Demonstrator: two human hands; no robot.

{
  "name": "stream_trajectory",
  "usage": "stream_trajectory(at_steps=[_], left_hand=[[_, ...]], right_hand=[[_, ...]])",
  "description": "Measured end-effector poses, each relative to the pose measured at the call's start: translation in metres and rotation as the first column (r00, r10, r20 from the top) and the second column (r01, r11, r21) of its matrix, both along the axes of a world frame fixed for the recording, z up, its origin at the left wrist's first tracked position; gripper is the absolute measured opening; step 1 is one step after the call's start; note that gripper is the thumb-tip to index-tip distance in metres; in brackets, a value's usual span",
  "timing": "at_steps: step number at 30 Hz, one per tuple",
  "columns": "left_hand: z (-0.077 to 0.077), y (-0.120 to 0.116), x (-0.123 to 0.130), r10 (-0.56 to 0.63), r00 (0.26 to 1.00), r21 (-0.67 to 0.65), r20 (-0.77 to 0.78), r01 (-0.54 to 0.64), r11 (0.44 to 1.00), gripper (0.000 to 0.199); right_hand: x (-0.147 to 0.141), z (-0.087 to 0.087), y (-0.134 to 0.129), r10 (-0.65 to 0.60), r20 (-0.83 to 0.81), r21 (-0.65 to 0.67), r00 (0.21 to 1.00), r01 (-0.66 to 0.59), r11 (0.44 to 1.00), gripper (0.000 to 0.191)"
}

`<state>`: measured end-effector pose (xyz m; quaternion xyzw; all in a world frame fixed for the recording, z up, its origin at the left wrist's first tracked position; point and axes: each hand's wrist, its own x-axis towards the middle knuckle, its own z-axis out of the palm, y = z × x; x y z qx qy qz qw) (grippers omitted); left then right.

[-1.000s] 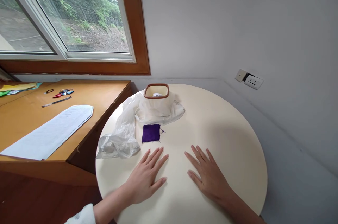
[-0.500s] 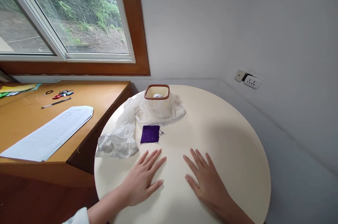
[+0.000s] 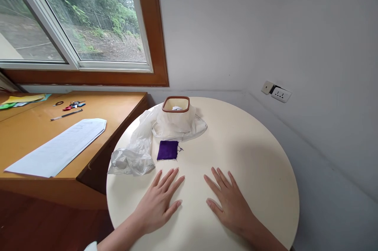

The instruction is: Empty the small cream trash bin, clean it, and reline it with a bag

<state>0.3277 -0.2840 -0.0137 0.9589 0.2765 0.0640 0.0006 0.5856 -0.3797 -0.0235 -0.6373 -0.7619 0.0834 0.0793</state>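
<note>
My left hand lies flat on the cream round table, its fingers spread and holding nothing. To its right, my right hand also rests palm down with fingers apart. Just beyond the left fingertips is a purple square of cloth with frayed edges and loose threads on its right side. Behind the cloth stands a small bin with a brown rim and something white inside. Clear plastic film surrounds the bin's base and trails toward the left edge of the table.
An orange-brown wooden desk adjoins on the left. On it are white papers, a pen, a bunch of keys and coloured sheets. A window is behind; a wall socket is at right.
The view has shifted very slightly. Both hands stay flat on the table, and the cloth, plastic and bin keep their places.
</note>
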Motion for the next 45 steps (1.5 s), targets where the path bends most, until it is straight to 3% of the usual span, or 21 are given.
stream_trajectory(at_steps=[15, 21, 26, 30, 35, 40, 45], left_hand=[[-0.002, -0.012, 0.0, 0.04, 0.999, 0.037, 0.009, -0.04, 0.999, 0.057], [-0.001, -0.012, -0.003, 0.037, 0.999, 0.004, -0.019, -0.037, 0.999, 0.057], [0.007, -0.007, 0.007, 0.084, 0.992, -0.074, 0.092, -0.077, 0.994, 0.036], [0.024, 0.004, 0.029, 0.233, 0.942, -0.225, 0.241, -0.18, 0.958, 0.025], [0.039, 0.026, 0.053, 0.386, 0.838, -0.326, 0.386, -0.268, 0.907, 0.017], [0.035, 0.048, 0.069, 0.419, 0.75, -0.393, 0.513, -0.229, 0.891, 0.012], [0.02, 0.06, 0.072, 0.394, 0.773, -0.403, 0.497, -0.196, 0.894, 0.017]], right_hand=[[0.004, 0.003, -0.003, 0.042, -0.003, 0.009, 0.999, -0.042, 0.999, 0.055], [0.003, -0.006, -0.001, 0.033, 0.014, 0.07, 0.999, -0.034, 0.997, 0.051], [0.002, 0.0, 0.013, -0.019, -0.056, 0.148, 0.998, 0.027, 0.989, 0.036], [-0.002, 0.028, 0.043, -0.037, -0.18, 0.201, 0.983, 0.074, 0.977, 0.039], [-0.013, 0.068, 0.107, 0.046, -0.282, 0.4, 0.958, 0.074, 0.913, 0.03], [-0.03, 0.098, 0.179, 0.063, -0.301, 0.457, 0.951, 0.086, 0.885, 0.035], [-0.04, 0.102, 0.224, -0.009, -0.353, 0.328, 0.936, 0.132, 0.936, 0.04]])
